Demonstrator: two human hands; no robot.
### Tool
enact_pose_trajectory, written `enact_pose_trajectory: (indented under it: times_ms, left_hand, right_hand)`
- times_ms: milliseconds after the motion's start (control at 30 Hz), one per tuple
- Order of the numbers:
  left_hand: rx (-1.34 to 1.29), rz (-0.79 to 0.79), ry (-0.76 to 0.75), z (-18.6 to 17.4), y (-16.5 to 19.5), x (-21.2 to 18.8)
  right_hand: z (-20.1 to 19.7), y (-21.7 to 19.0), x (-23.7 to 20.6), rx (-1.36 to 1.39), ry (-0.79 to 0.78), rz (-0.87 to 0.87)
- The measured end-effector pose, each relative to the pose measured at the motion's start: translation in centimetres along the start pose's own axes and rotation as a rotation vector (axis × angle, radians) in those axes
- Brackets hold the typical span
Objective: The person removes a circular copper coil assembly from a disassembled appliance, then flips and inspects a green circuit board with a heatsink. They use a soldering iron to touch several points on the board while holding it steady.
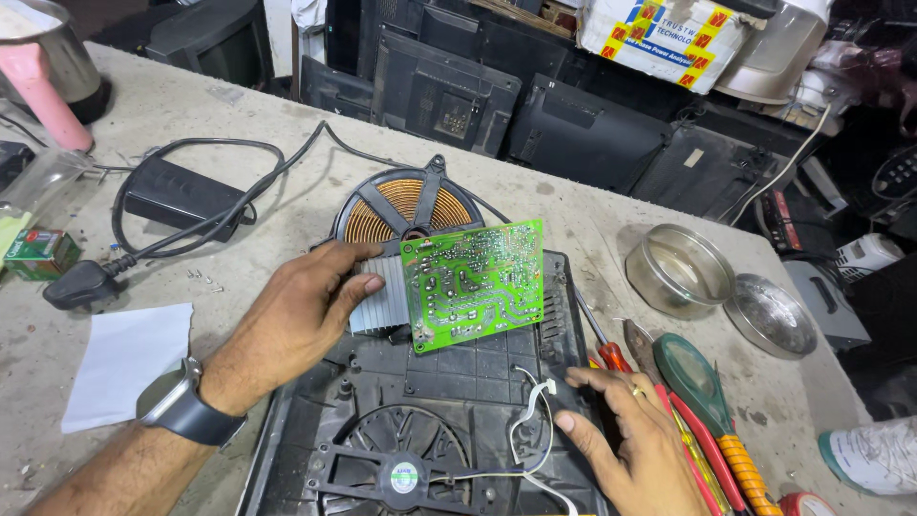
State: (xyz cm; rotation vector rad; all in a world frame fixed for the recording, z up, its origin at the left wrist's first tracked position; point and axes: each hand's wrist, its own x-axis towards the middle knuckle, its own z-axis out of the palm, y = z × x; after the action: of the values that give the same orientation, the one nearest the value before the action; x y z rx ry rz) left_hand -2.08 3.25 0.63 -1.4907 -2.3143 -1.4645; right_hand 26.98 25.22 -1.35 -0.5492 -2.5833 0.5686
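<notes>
The cooker is already opened: the left hand point(291, 320) grips the one green board point(475, 284) by its heatsink, lifted over the black base point(458, 373), while the right hand point(635, 435), fingers loosely curled, holding nothing, rests by the white wires point(531, 420). One coil point(406, 205) lies on the tabletop point(239, 124), one fan point(401, 475) remains mounted, and two tin halves point(678, 269) sit right.

At the far edge of your view, up top right of centre, sits a white cardboard box point(659, 38) with blue print and red-and-yellow squares. On the table's left edge lies a small green carton point(38, 253) with a red patch. Down by your wrists, the black fan's hub carries a round green-and-white sticker point(404, 477).
</notes>
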Motion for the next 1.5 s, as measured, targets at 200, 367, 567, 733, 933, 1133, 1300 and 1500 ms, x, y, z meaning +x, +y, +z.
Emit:
enact_pose_trajectory:
  times_ms: [200, 367, 567, 733, 933, 1133, 1300, 1500]
  left_hand:
    - [0.008, -0.137, -0.077, -0.2, -0.5, 0.2]
    - [0.005, -0.067, -0.041, -0.4, -0.7, 0.0]
    - [-0.016, -0.024, -0.018, -0.3, -1.3, -0.2]
    - [-0.006, -0.008, -0.004, -0.4, -1.3, -0.2]
    - [-0.019, -0.034, -0.010, -0.4, -1.1, -0.2]
    - [-0.004, -0.014, -0.011, -0.4, -1.2, -0.1]
    - [-0.019, -0.072, -0.035, -0.2, -1.1, 0.0]
    - [-0.009, -0.067, -0.031, -0.2, -1.2, 0.0]
  right_hand:
    - [0.6, 0.3, 0.0, -0.030, 0.007, 0.034]
    - [0.6, 0.4, 0.1, -0.037, -0.004, -0.006]
    - [0.8, 0.3, -0.1, -0.024, -0.003, 0.030]
    - [0.8, 0.5, -0.1, -0.042, -0.004, -0.006]
    - [0.7, 0.7, -0.2, -0.041, -0.008, -0.014]
    - [0.8, 0.8, -0.1, -0.043, -0.001, -0.028]
    - [0.7, 0.7, -0.1, -0.049, -0.012, -0.006]
    - [0.6, 0.7, 0.0, -0.052, -0.016, -0.036]
